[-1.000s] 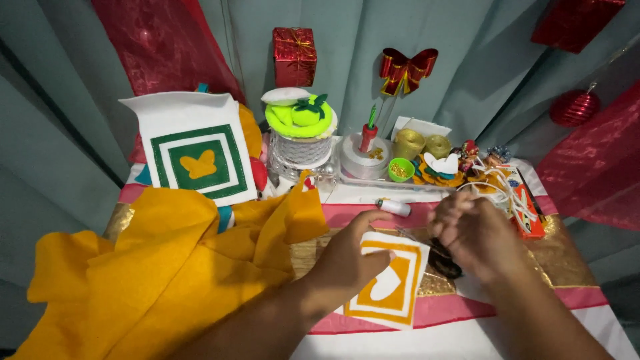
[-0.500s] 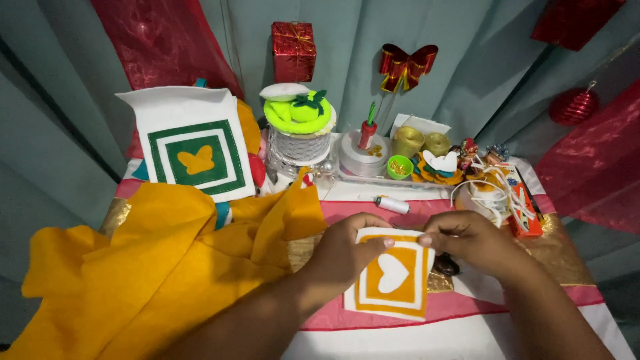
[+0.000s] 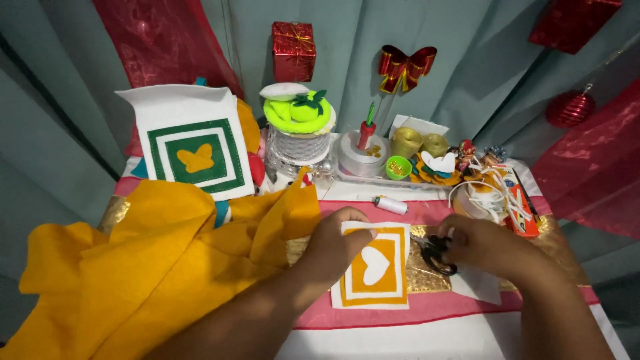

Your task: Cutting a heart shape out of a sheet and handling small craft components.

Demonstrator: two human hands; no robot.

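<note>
Craft table before teal curtain (image 3: pixel 427 40): left hand (image 3: pixel 337 243) pins white-and-yellow heart felt square (image 3: pixel 373 267) flat at centre; right hand (image 3: pixel 483 243) closed around black scissors (image 3: pixel 435 252) beside its right edge. Blades hidden; square looks uncut. Yellow felt sheet (image 3: pixel 147 267) heaped left.

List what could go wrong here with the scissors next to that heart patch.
1. The right hand grips black-handled scissors right beside the square white-and-orange felt patch with a white heart; a stray snip might nick its border.
2. The left hand presses on the patch's top edge, close to the scissors; its fingers could be caught.
3. The loose orange felt sheet bunches against the left hand and could slide over the patch.
</note>
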